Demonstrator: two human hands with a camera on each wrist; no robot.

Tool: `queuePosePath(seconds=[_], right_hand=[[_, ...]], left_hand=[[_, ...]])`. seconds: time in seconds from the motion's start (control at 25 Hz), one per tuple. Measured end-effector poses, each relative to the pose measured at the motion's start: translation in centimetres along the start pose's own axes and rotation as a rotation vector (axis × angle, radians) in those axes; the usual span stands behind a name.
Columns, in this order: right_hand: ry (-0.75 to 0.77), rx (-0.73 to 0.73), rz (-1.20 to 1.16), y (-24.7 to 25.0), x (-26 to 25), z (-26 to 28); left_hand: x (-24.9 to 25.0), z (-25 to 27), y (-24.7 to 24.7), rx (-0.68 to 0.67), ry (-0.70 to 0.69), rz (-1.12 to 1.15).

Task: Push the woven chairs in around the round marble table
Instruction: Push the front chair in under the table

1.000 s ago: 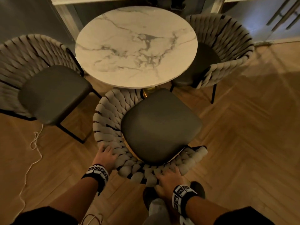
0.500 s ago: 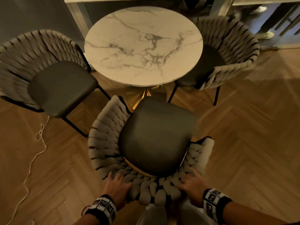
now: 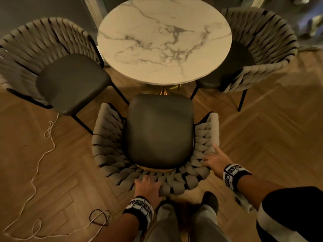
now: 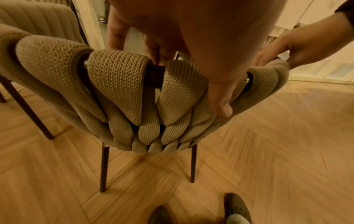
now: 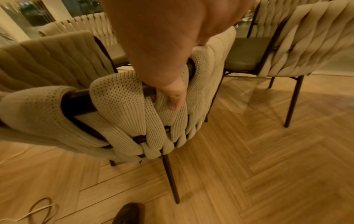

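The round marble table point(image 3: 164, 41) stands at the top middle of the head view. Right below it is the near woven chair point(image 3: 159, 130), its dark seat front at the table's edge and its curved woven back toward me. My left hand point(image 3: 147, 186) grips the middle of that back, fingers over the rim and thumb point(image 4: 220, 106) on the outer weave. On the back's right rear curve my right hand point(image 3: 214, 159) grips the rim too, thumb point(image 5: 174, 97) pressed on the outside. A second woven chair point(image 3: 70, 81) stands left of the table and a third point(image 3: 253, 49) right of it.
The table's gold base point(image 3: 163, 90) shows just past the near seat. A white cord point(image 3: 43, 154) trails over the herringbone wood floor at left, with a dark looped cord point(image 3: 99, 217) near my left arm. My feet point(image 3: 209, 201) stand right behind the chair.
The near chair came back from the table and swung round, so its seat now faces the table squarely. My left hand slid to the back's middle, my right hand further round the right side.
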State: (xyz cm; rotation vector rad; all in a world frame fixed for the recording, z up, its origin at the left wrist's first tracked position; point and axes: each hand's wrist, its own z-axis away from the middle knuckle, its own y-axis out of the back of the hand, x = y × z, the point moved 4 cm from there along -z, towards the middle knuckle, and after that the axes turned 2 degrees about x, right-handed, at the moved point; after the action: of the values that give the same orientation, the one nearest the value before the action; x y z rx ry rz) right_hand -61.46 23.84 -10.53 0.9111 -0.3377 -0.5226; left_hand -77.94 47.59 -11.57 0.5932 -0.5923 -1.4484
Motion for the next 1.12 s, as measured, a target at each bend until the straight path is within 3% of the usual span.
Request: queuePosePath(seconds=[0.2, 0.36, 0.52, 0.6, 0.64, 0.72, 0.8, 0.84, 0.92, 1.04, 1.08, 1.12], right_hand=[[-0.102, -0.034, -0.032, -0.1, 1.9, -1.0], [-0.229, -0.195, -0.076, 0.7, -0.9, -1.1], [-0.053, -0.248, -0.245, 0.9, -8.3, 0.3], [-0.081, -0.144, -0.287, -0.1, -10.1, 0.4], [-0.105, -0.083, -0.36, -0.4, -10.1, 0.0], [-0.045, -0.007, -0.429, -1.0, -9.6, -0.6], [0.019, -0.059, -0.406, -1.2, -9.0, -1.1], [0.008, -0.18, -0.386, -1.4, -8.5, -1.3], [0.038, -0.263, -0.302, -2.3, -8.1, -1.8], [0.043, -0.261, -0.275, -2.4, -7.0, -2.5], [-0.028, -0.293, -0.288, -2.1, -6.5, -2.8], [-0.062, -0.216, -0.288, -1.5, -6.1, -3.4]], left_hand=[[1.2, -1.7, 0.8, 0.042, -0.005, 0.024], [-0.9, -1.0, 0.6, 0.068, -0.071, 0.12], [-5.0, -0.2, 0.2, 0.079, -0.159, 0.104], [-8.0, 0.0, -0.2, 0.149, -0.142, 0.075], [-9.4, -0.2, -0.1, 0.197, -0.131, 0.018], [-11.3, -0.6, -0.4, 0.102, -0.069, -0.003], [-12.1, -1.2, -1.0, 0.061, -0.072, 0.013], [-12.2, -1.5, -1.0, 0.026, -0.087, 0.026], [-12.2, -1.7, -0.7, 0.015, -0.116, 0.045], [-11.9, -2.0, 1.3, 0.047, -0.134, 0.024], [-11.7, -2.0, 1.7, 0.065, -0.156, 0.029], [-11.9, -2.5, 1.7, 0.109, -0.154, 0.02]])
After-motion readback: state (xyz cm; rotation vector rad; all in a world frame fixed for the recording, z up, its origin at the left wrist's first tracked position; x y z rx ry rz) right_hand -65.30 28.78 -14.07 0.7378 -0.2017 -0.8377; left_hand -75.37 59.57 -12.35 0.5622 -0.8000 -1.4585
